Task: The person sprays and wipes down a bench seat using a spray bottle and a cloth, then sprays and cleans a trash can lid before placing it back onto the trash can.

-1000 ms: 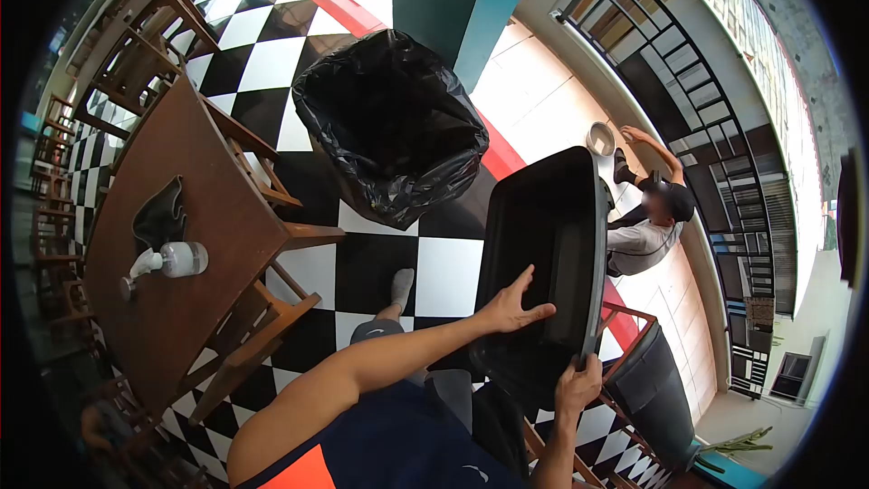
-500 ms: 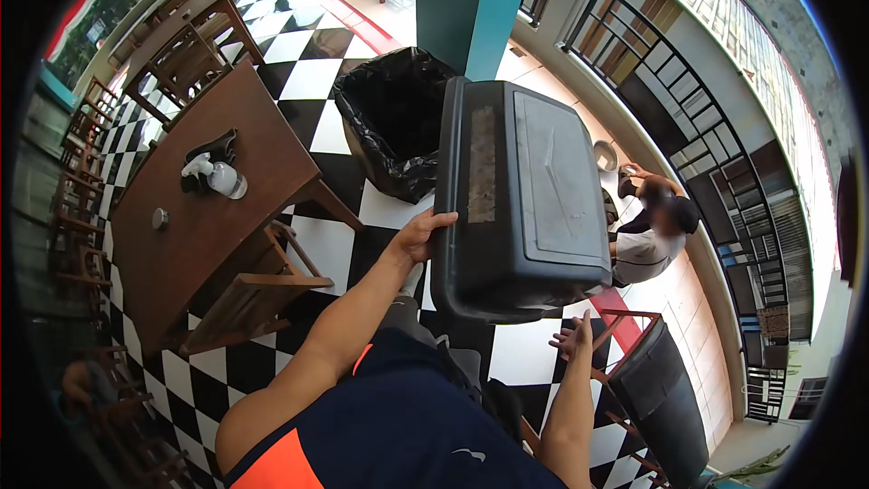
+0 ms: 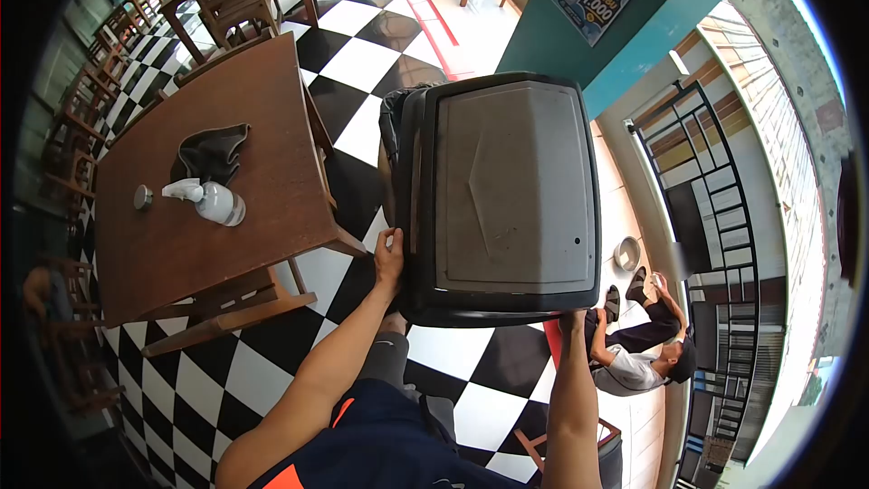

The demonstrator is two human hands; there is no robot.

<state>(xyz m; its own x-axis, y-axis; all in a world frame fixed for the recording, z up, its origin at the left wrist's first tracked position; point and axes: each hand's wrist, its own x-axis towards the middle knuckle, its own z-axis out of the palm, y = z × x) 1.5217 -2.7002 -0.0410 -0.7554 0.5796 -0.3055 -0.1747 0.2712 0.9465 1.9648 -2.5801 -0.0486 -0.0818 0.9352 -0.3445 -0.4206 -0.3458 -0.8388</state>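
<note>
A large dark bin lid (image 3: 507,186) with a grey top panel lies over the trash bin, hiding its opening. Black liner bag (image 3: 391,122) shows past the lid's far left side. At the lid's left edge, my left hand (image 3: 389,258) has its fingers curled against the rim. My right hand (image 3: 572,319) is at the near right corner; its fingers are hidden beneath the lid.
On the left, a wooden table (image 3: 272,81) holds a spray bottle (image 3: 217,204), a dark cloth (image 3: 213,152) and a small round tin (image 3: 143,197). A teal pillar (image 3: 561,45) rises behind the lid. To the right, a person (image 3: 634,367) sits near a metal bowl (image 3: 626,254).
The lid has turned flatter and moved over the bin's opening, which showed before. My right hand, open and apart earlier, has come up to the lid. The view has shifted.
</note>
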